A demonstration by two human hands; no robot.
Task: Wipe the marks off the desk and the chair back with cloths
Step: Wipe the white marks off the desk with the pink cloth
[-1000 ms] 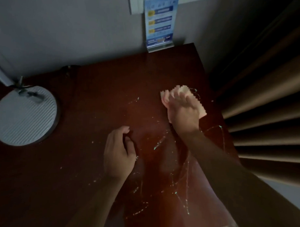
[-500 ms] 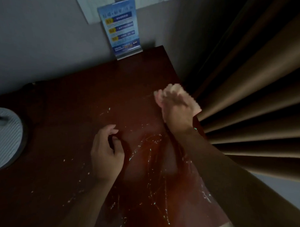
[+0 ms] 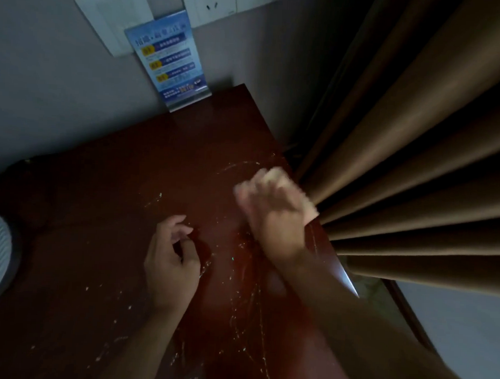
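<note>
Since the earlier frame, the pale pink cloth [image 3: 283, 182] has been carried closer to the dark red-brown wooden desk [image 3: 106, 201]'s right edge, pressed down under the blurred right hand [image 3: 271, 207]; its grip cannot be told. The left hand [image 3: 170, 260] rests loosely curled, empty, among pale marks [image 3: 245, 302].

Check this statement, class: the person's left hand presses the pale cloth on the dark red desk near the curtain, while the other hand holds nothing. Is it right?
Not quite. The head view shows the right hand pressing the pale cloth on the dark red desk near the curtain; the left hand is the one that holds nothing.
</note>
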